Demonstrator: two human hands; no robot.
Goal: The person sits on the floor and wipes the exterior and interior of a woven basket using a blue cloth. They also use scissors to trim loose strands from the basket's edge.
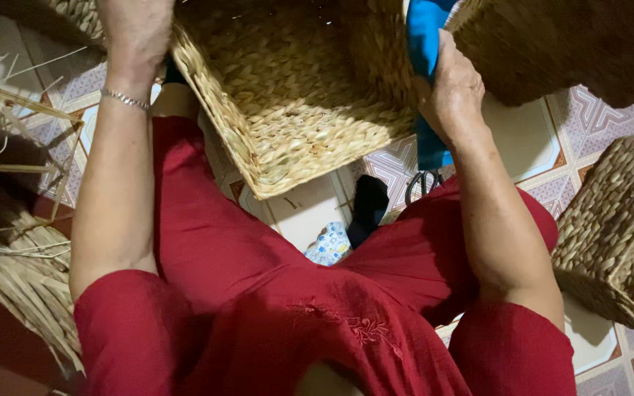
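Left hand (135,33) grips the rim of the square woven straw basket (295,110), though its fingers are out of view, so can't tell their spread. Right hand (450,92) pins a blue cloth (425,44) against the basket's other side, fingers wrapped round it.

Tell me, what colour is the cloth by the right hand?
Bright blue cloth, seen from the head view.

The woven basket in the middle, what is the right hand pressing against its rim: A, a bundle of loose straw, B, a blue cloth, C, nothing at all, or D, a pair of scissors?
B: the right hand grips a blue cloth against the rim of the woven basket.
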